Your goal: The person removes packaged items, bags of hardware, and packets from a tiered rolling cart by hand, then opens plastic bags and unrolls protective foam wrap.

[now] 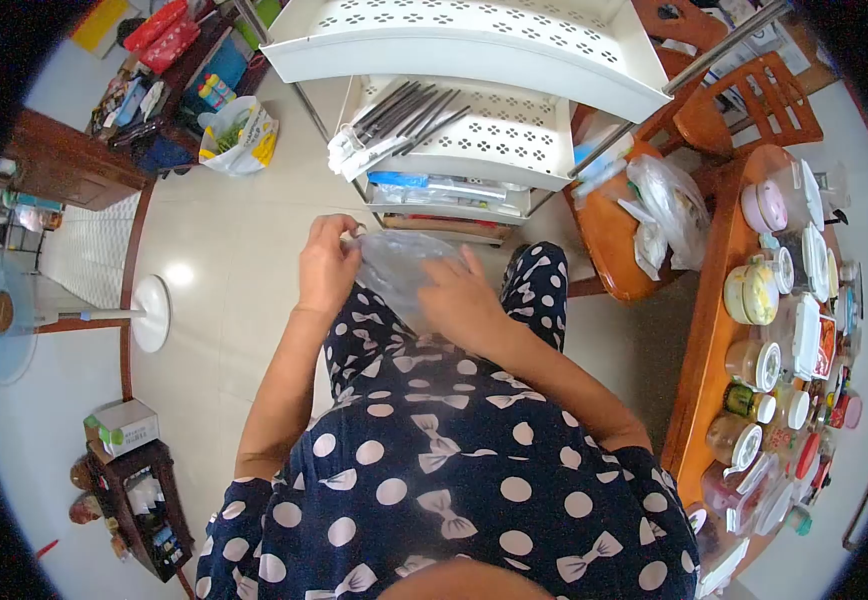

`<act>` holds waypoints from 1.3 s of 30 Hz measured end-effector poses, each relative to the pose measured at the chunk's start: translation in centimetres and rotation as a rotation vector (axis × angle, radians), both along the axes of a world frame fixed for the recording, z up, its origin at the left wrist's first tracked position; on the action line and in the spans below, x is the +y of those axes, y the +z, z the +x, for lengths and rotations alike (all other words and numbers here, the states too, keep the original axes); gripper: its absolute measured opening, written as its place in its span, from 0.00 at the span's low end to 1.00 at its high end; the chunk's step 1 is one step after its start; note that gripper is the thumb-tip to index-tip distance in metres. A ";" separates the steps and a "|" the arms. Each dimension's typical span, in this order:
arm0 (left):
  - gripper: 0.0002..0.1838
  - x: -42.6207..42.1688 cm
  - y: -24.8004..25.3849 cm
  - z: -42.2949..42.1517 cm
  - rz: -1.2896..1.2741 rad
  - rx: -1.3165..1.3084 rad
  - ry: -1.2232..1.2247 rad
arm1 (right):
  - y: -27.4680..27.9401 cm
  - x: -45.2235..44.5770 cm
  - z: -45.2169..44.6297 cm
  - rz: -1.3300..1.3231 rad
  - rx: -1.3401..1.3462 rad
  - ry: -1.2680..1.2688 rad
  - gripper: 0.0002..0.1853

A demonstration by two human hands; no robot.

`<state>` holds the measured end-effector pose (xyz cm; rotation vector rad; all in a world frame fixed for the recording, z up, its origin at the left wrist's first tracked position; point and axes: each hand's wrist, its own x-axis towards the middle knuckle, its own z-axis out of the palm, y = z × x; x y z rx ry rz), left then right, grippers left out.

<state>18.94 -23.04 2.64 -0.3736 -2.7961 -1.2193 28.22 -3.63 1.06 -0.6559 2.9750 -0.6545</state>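
Note:
A clear, thin plastic bag (pixel 394 265) hangs in front of my lap, crumpled and see-through. My left hand (pixel 329 265) pinches its upper left edge between thumb and fingers. At the bag's right side is my right hand (pixel 462 305), its thumb raised apart from fingers that stretch leftward against the plastic. Those fingertips look hazy, and I cannot tell whether they are inside the bag or behind a layer of it. Nothing shows inside the bag. Just beyond my hands stands a white tiered rack (pixel 474 65).
Dark chopstick-like sticks (pixel 409 115) lie on the rack's second shelf. A wooden chair (pixel 619 255) holding plastic bags (pixel 674 210) stands right, beside a table (pixel 699 400) crowded with jars. Leftward are a white fan (pixel 152 313), a shopping bag (pixel 239 140) and a small dark cabinet (pixel 139 500).

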 end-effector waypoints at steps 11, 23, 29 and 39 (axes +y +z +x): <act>0.18 -1.9 -0.8 1.3 -0.178 -0.041 -0.434 | 0.9 1.9 -2.2 0.042 -0.145 0.084 0.11; 0.18 -1.9 -1.3 0.9 -0.118 -0.096 -0.347 | 2.6 6.6 -16.8 -0.169 0.272 -0.081 0.37; 0.18 -3.0 -1.9 0.6 -0.055 -0.203 -0.285 | -1.0 6.5 -24.9 0.340 0.165 -0.030 0.55; 0.19 -4.8 -3.7 -0.4 -0.010 -0.208 -0.207 | -0.4 1.4 -32.5 0.107 -0.099 0.376 0.50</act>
